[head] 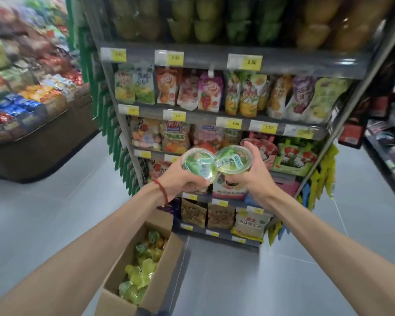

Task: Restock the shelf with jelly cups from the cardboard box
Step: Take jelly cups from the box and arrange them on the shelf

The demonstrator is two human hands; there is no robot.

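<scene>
While I look down the aisle, cardboard box [167,263] on the floor at lower left, green and yellow jelly cups [141,267] inside, my left hand [180,179] gripping a green cup [197,164], rim touching a second green cup [234,159] gripped by my right hand [249,176], both raised before the shelf [306,65].

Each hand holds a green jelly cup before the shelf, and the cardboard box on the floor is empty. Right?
Not empty: the head view shows the cardboard box holding yellow and green jelly cups. The left hand and right hand do each hold a green cup.
</scene>
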